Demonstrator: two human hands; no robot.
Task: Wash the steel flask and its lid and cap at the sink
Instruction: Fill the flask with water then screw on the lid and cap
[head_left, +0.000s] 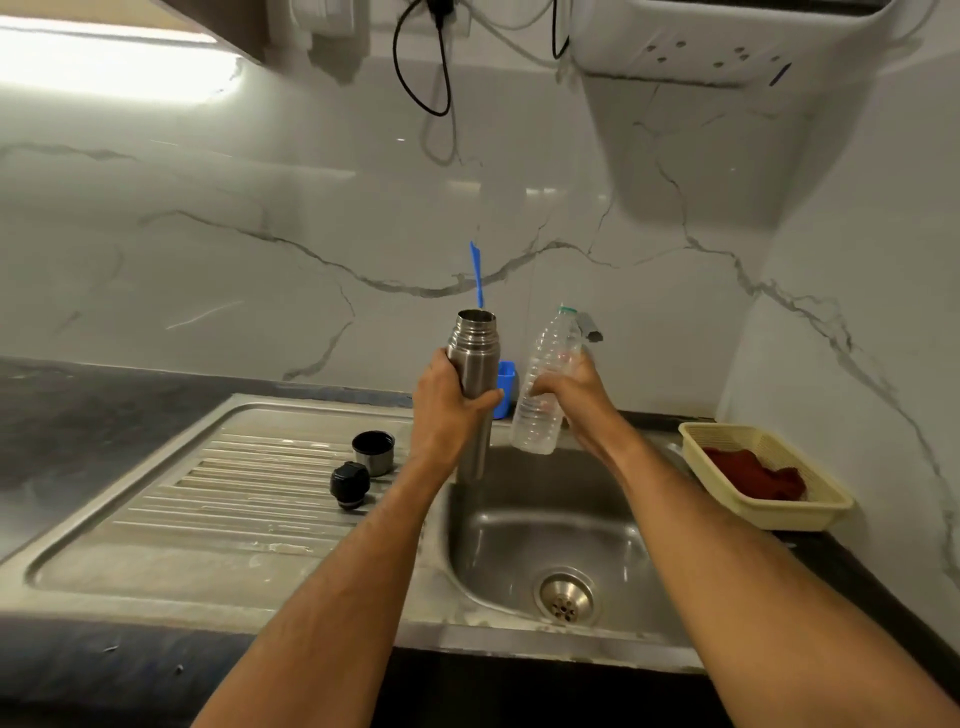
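We are gripping the open steel flask (471, 387) upright in our left hand (445, 410), fingers wrapped round its body, above the sink (545, 525) basin's back-left corner. Our right hand (574, 397) is clasping a clear plastic bottle (543, 384) just beside it. The cap (373, 453) and black lid (349, 485) are sitting on the drainboard (218, 493) near its basin-side edge.

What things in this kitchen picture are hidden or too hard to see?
Head view only:
- Inside of the open steel flask: dark, seen from the side; the left hand covers its middle.
- Clear plastic bottle: whether it holds water cannot be told; the right hand covers its far side.
- Blue holder: mostly behind the flask.
- Tap: hidden behind the bottle, only a grey tip shows.
- White appliance: cut off by the top edge.
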